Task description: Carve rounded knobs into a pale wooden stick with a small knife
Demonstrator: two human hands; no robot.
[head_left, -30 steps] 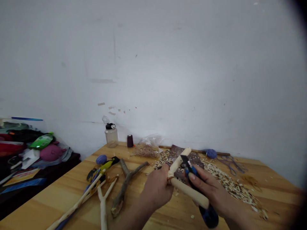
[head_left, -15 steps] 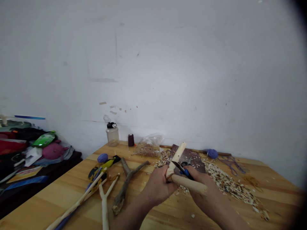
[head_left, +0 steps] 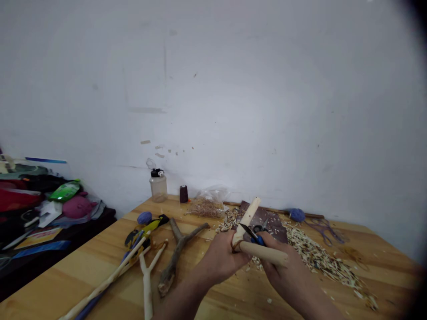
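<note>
Two hands, yours, together: left hand clamped on a smooth peeled forked branch, right hand gripping a blue-handled knife.

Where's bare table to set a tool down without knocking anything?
Bare table lies front-left, beside the peeled sticks, and front-right, below the shavings and past the right hand. It's crowded around the dark mat behind the hands, and among the branch and sticks.

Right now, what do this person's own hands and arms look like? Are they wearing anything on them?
The left hand and right hand are bare, with no gloves or rings showing. The left forearm and right forearm are bare too, with no sleeve or watch in view.
</note>
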